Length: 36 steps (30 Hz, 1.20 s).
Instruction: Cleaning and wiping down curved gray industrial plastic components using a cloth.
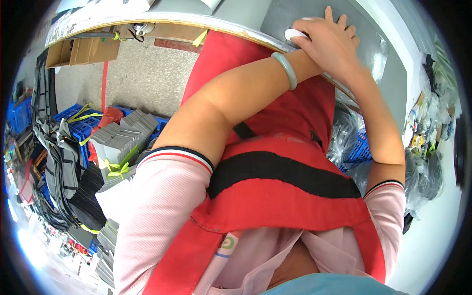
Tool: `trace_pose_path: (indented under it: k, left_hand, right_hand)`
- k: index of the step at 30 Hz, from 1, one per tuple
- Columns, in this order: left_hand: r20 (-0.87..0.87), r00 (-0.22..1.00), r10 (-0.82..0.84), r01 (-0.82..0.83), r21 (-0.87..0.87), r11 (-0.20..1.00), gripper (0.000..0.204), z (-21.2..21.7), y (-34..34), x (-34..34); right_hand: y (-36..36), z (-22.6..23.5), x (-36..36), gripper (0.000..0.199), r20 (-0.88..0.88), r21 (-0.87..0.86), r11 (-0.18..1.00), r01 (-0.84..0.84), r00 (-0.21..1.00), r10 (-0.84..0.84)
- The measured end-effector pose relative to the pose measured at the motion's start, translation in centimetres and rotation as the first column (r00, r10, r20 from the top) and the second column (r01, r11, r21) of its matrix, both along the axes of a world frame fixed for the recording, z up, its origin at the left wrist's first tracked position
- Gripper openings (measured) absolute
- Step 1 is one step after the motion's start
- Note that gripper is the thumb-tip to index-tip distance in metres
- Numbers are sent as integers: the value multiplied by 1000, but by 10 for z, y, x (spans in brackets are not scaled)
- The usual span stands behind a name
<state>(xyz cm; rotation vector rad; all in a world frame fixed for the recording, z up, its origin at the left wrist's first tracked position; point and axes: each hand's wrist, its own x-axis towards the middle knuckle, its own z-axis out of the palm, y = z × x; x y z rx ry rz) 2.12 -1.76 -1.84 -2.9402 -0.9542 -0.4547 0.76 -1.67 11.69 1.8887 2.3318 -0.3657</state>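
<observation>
Head view: above a smooth, dark grey flat panel (281, 15), the right hand (327, 46) apparently pinches a small, rounded white piece (293, 34); the left hand (342, 26), mostly hidden beneath, spreads its fingers over the panel, likely steadying it.

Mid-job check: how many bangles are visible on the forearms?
1. The pale green bangle is around the left forearm, near the wrist. None shows on the right forearm; overlap might hide others.

A small, white, round-edged piece (293, 34), partly hidden, is seen against a flat, dark-grey sheet (282, 18), glossy in patches, near the front edge of the surface (103, 21).
</observation>
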Motion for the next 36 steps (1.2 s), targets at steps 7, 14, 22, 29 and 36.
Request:
trace_pose_path:
  k: [7, 14, 22, 29, 36]
  left_hand:
    - [102, 995, -21, 21, -1, 1000, 52, 15, 23, -13]
    - [169, 982, -89, 125, -221, 967, 43, 29, 20, -23]
    - [176, 980, -95, 132, -212, 968, 45, 36, 22, -23]
    - [739, 589, -326, 556, -78, 827, 33, 80, -29, -66]
    - [694, 718, 47, 95, -165, 982, 18, 119, 67, -191]
  right_hand:
    - [-14, 7, 95, 33, -566, -83, 879, 469, 704, -429]
    - [-88, -68, 246, 30, -570, 122, 499, 858, 472, -673]
    - [-98, -65, 284, 39, -789, -406, 446, 798, -60, -612]
    - [-95, -89, 269, 64, -859, -384, 395, 834, -166, -485]
    - [-98, -86, 272, 55, -851, -506, 501, 702, -503, -153]
